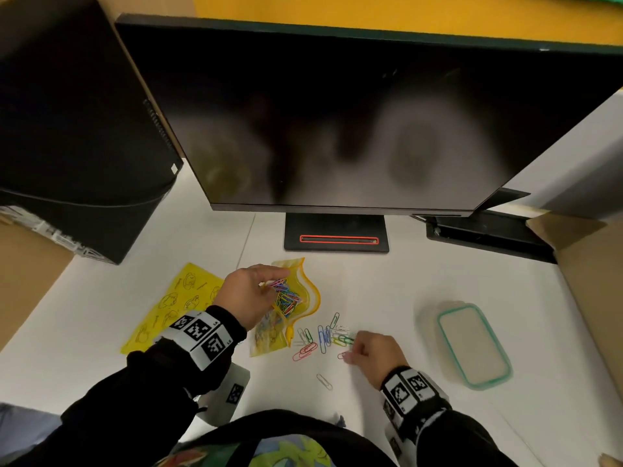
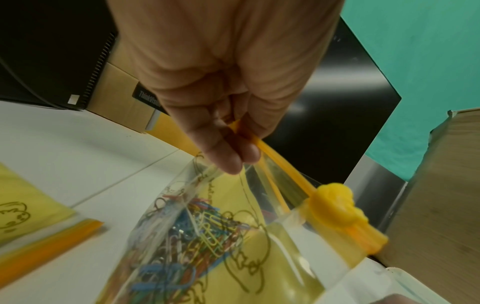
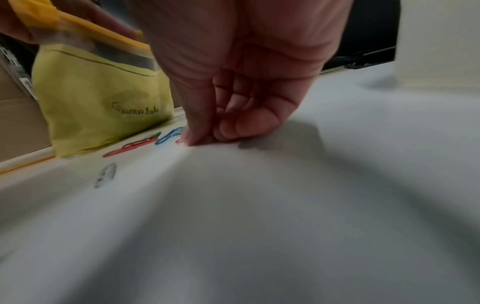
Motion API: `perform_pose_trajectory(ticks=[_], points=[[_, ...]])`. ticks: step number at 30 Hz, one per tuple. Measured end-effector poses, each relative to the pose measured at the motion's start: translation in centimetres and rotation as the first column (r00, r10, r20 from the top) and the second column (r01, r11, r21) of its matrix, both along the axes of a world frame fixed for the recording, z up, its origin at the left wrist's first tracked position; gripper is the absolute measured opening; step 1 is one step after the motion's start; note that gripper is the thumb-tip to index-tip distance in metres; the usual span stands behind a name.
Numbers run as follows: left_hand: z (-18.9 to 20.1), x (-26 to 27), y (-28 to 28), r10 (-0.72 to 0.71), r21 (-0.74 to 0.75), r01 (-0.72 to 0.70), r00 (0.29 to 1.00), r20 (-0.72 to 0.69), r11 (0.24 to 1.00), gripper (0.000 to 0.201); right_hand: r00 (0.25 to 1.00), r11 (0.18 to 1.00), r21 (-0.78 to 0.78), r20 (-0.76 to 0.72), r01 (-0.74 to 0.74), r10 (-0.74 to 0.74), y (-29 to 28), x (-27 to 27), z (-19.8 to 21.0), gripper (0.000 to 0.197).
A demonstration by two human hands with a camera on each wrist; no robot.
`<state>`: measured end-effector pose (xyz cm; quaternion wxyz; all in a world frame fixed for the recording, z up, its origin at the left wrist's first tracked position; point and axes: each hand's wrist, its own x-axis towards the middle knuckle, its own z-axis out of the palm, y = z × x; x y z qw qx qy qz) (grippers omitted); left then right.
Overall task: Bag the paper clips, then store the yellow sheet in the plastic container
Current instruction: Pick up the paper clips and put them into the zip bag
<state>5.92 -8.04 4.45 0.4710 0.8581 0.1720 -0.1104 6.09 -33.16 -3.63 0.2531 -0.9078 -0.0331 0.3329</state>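
My left hand (image 1: 269,281) pinches the orange zip edge (image 2: 275,160) of a clear yellow zip bag (image 1: 303,298) and holds its mouth up and open. Several coloured paper clips (image 2: 192,230) lie inside the bag. More loose paper clips (image 1: 323,338) are scattered on the white table just right of the bag's lower end. My right hand (image 1: 352,353) is down among them, its fingertips (image 3: 200,137) pinching a red clip (image 3: 180,141) against the table. The yellow sheet (image 1: 172,305) with line drawings lies flat to the left. The plastic container (image 1: 472,345) with a teal-rimmed lid sits at the right.
A large dark monitor (image 1: 337,123) on a black base (image 1: 337,234) stands behind the bag. A black computer case (image 1: 67,129) is at the back left. Cardboard walls (image 1: 593,281) border the table on both sides. One grey clip (image 1: 324,381) lies alone nearer me.
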Motion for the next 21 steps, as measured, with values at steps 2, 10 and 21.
perform_pose_trajectory(ticks=[2, 10, 21], points=[[0.1, 0.0, 0.0, -0.005, 0.008, 0.005, 1.0, 0.002, 1.0, 0.042, 0.994, 0.995, -0.028, 0.034, -0.1, 0.101, 0.9, -0.3, 0.7, 0.036], [-0.2, 0.0, 0.1, -0.003, -0.006, 0.003, 1.0, 0.004, 1.0, 0.04, 0.977, 0.956, -0.208, 0.009, -0.206, 0.213, 2.0, 0.1, 0.9, 0.04], [-0.4, 0.1, 0.3, 0.021, -0.065, -0.021, 1.0, -0.006, 0.998, 0.04, 0.992, 0.992, -0.117, 0.118, -0.037, 0.051, 0.5, 1.3, 0.0, 0.05]])
